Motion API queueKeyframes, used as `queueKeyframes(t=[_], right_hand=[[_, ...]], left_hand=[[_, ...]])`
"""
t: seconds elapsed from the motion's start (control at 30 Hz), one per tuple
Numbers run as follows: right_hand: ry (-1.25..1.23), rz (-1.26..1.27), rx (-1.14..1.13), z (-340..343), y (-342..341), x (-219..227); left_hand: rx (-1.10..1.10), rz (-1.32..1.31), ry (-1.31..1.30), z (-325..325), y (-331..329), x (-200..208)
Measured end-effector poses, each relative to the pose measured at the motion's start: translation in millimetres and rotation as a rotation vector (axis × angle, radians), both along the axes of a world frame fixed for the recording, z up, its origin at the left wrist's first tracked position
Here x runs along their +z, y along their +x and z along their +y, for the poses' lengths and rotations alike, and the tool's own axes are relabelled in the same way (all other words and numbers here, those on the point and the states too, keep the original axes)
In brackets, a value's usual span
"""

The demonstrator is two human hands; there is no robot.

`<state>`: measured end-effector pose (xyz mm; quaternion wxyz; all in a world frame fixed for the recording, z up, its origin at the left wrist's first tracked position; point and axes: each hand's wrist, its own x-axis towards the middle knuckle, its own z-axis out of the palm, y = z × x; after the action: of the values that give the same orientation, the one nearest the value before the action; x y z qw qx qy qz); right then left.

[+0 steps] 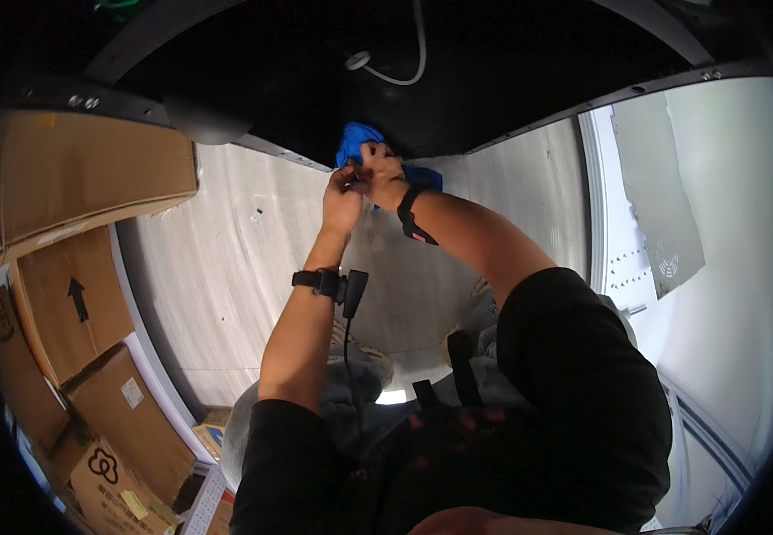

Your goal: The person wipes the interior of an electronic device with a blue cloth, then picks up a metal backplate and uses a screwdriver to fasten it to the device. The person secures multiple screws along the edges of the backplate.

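We work against the wide black curved panel (pixel 493 80) overhead, with stacked brown cardboard boxes (pixel 74 294) off to our left. Up at the panel's lower edge sits the crumpled bright blue cloth (pixel 357 143), and both hands meet on it. Our left hand (pixel 343 201) has its fingers curled and pinched at the cloth's lower edge; our right hand (pixel 384 176) is bunched closed on the fabric. We judge the cloth light, soft and limp, best taken by a gathered fold.
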<state>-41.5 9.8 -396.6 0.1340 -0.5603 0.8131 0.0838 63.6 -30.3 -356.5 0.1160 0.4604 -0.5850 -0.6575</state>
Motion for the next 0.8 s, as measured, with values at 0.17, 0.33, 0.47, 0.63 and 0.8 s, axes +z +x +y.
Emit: queueKeyframes(t=[0.17,0.33,0.47,0.63,0.8], right_hand=[[-0.064,0.029,-0.184,42.9,-20.5,-14.9],[0.097,-0.002,-0.318,70.3,-59.9,-6.0],[0.142,-0.067,-0.387,85.0,-76.7,9.5],[0.021,-0.134,-0.507,88.7,-81.1,17.6],[0.025,-0.191,-0.598,74.5,-90.3,20.2]], left_hand=[[-0.036,-0.105,-0.014,-8.1,-12.6,-22.9],[-0.088,-0.17,-0.168,-23.7,-17.5,-64.2],[-0.177,-0.157,-0.201,-24.6,-30.1,-61.4],[-0.304,-0.253,-0.256,-26.0,-29.8,-73.0],[-0.479,-0.397,-0.374,-23.3,-29.5,-71.3]])
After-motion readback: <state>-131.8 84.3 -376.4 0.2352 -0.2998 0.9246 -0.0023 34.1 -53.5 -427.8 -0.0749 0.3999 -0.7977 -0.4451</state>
